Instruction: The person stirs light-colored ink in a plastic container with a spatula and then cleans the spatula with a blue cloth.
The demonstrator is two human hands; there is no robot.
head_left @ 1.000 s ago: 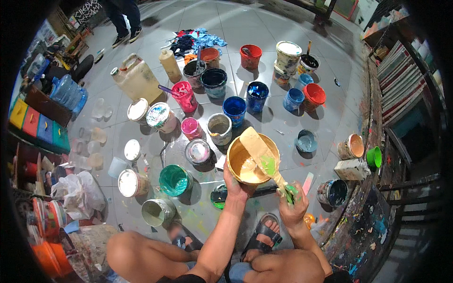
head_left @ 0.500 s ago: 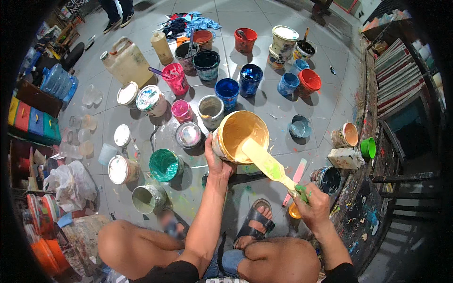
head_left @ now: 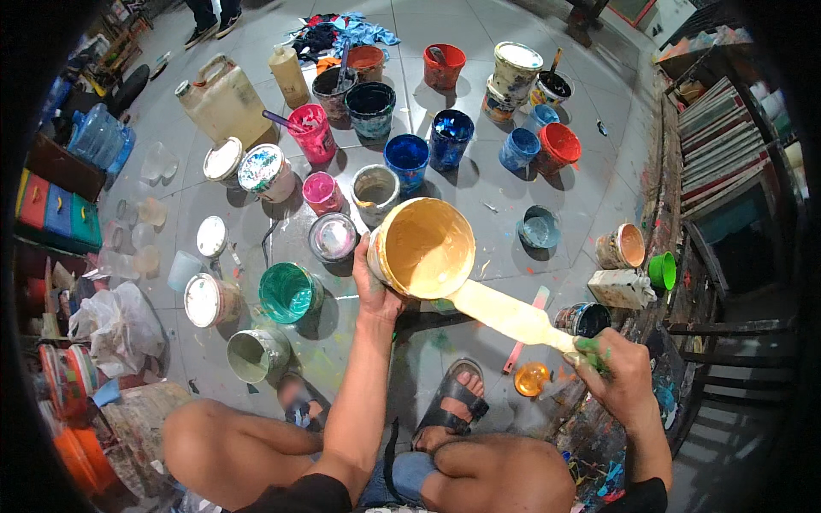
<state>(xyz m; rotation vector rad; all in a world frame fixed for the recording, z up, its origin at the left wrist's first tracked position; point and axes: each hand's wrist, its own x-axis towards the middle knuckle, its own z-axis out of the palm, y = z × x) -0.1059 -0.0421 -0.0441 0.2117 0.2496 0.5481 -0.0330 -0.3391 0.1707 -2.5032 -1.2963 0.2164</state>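
My left hand (head_left: pixel 376 291) grips the lower left side of a tub of pale orange-yellow paint (head_left: pixel 425 248), tilted so its inside shows. My right hand (head_left: pixel 614 368), smeared with green, is closed round the handle of a flat paint paddle (head_left: pixel 509 316) coated in pale yellow. The paddle slants up to the left, its broad end against the tub's lower right rim; I cannot tell whether the tip touches the rim or lies just beyond it. Below the paddle, a pink scraper (head_left: pixel 527 332) lies on the floor next to a small orange cup (head_left: pixel 532 380).
Several paint tubs stand ahead, among them a blue one (head_left: pixel 406 162) and a pink one (head_left: pixel 311 135). Left of my arm are a green tub (head_left: pixel 291 293) and a grey one (head_left: pixel 258 355). Screen frames (head_left: pixel 727 145) lean at the right. A person's legs (head_left: pixel 214 17) show far left.
My right hand has moved right and slightly down, drawing the paddle out of the tub's inside to its lower right rim. The view has shifted slightly; my left hand keeps its hold.
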